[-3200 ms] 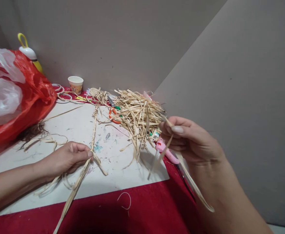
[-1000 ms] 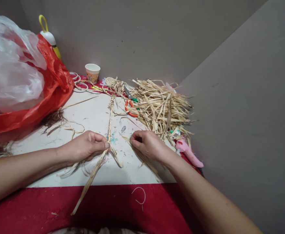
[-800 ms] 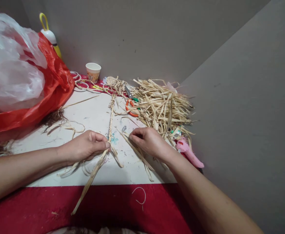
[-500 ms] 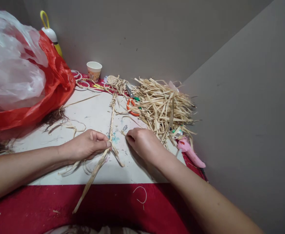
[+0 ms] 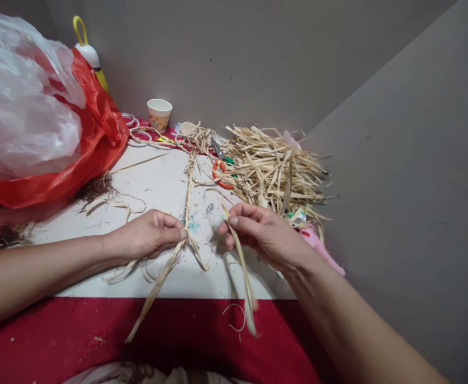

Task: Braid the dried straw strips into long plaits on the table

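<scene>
A long strip (image 5: pixel 242 266) hangs down toward the front, pinched in the right hand (image 5: pixel 268 234). The left hand (image 5: pixel 148 234) squeezes the near end of the braid (image 5: pixel 189 192), which lies nearly straight on the white board (image 5: pixel 153 186), pointing away to a curly bundle (image 5: pixel 199 137).

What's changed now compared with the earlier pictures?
Since the first picture, the right hand has moved left, toward the left hand, still holding a pale strip. The left hand stays pinched on the near end of the braid; the cup and scissors sit where they were.
</scene>
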Demonstrator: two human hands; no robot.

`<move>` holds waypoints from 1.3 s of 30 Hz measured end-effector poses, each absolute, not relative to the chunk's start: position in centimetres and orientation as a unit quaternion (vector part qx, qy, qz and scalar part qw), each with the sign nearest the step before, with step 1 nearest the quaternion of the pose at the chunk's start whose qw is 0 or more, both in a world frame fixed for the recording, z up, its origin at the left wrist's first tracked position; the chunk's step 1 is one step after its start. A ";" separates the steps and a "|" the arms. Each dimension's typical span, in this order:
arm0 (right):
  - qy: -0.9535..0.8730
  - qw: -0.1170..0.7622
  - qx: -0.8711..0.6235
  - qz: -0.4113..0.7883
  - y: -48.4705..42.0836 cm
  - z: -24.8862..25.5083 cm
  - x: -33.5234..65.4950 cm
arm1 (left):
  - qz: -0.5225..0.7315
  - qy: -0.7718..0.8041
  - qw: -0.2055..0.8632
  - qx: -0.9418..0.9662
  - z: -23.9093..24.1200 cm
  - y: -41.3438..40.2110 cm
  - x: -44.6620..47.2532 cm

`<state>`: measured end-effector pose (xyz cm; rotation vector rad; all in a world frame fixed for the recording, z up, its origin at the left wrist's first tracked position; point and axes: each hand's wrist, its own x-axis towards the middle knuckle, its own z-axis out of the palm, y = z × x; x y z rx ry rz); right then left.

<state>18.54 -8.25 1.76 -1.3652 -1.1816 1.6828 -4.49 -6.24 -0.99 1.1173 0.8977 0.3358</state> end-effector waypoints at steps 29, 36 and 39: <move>-0.467 0.283 -0.550 0.631 -10.1 -0.8 13.7 | 0.151 0.418 0.717 0.537 -1.0 -6.3 -4.6; -0.587 0.247 -0.559 0.531 -9.6 0.2 13.4 | 0.151 0.417 0.724 0.529 -0.9 -6.3 -4.4; -0.595 0.226 -0.548 0.543 -9.6 0.3 13.1 | 0.154 0.414 0.728 0.525 -0.8 -6.2 -4.3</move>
